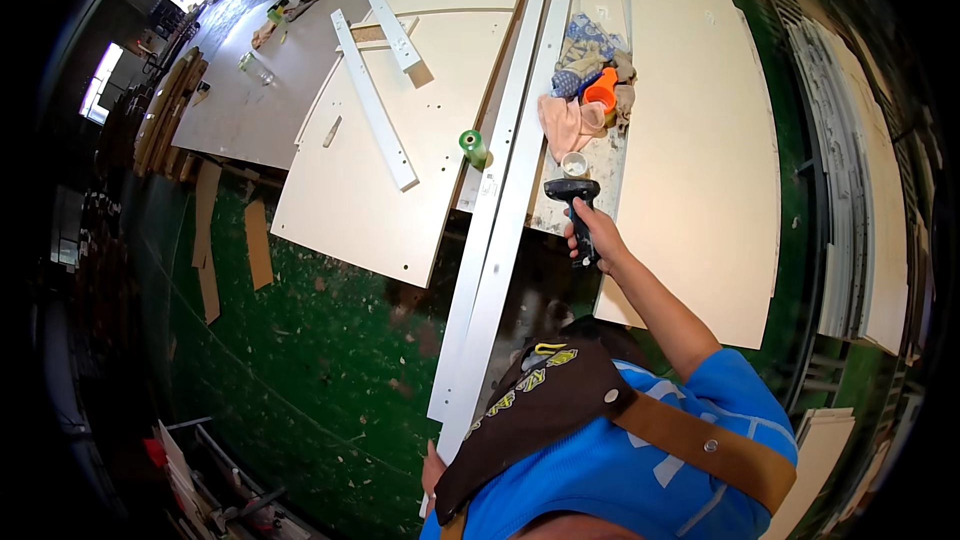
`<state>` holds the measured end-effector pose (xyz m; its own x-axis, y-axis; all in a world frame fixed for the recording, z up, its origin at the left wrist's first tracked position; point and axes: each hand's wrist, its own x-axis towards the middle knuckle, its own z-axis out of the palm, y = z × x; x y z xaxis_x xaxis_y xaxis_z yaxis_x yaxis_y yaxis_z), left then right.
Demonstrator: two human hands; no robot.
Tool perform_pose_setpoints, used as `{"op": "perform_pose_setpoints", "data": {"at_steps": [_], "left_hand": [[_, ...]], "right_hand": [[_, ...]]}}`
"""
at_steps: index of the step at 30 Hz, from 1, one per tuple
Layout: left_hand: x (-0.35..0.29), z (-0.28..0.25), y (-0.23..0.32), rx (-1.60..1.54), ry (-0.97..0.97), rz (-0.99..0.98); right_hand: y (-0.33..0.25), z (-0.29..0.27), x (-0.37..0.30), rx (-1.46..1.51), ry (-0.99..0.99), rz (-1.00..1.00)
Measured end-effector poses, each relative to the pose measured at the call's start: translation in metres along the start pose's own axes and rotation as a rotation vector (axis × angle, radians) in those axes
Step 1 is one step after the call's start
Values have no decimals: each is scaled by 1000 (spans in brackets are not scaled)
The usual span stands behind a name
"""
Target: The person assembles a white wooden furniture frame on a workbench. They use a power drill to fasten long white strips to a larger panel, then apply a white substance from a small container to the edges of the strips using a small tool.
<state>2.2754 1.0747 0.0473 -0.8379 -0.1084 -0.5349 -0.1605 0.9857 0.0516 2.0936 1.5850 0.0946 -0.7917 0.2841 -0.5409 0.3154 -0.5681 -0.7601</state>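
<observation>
My right hand (597, 234) is closed round the grip of a black pistol-shaped hand tool (572, 190). The tool is held upright, just nearer than a small white cup (574, 164); its exact kind is not clear. At the lower edge, my left hand (433, 469) grips the near end of a long white board (515, 210), partly covered by my dark apron (535, 410). A second long white board (485, 200) lies alongside the first on its left. Both boards run away from me, their near ends jutting out past the tabletop.
Left of the boards stands a green roll (473, 147) by large cream panels (370, 210) bearing two short white strips (375, 110). Beyond the cup are crumpled cloths (580, 60) and an orange tape dispenser-like object (601, 90). Another cream panel (700, 160) lies right. Cardboard strips (258, 245) lie on the green floor.
</observation>
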Motion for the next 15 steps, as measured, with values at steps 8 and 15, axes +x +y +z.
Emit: {"op": "perform_pose_setpoints", "data": {"at_steps": [8,15], "left_hand": [[13,66,-32,-14,-201,-89],[9,72,-46,-11,-278,-149]], "right_hand": [[-39,-16,59,-45,-43,-63],[-122,-23,177,143,55,-236]]}}
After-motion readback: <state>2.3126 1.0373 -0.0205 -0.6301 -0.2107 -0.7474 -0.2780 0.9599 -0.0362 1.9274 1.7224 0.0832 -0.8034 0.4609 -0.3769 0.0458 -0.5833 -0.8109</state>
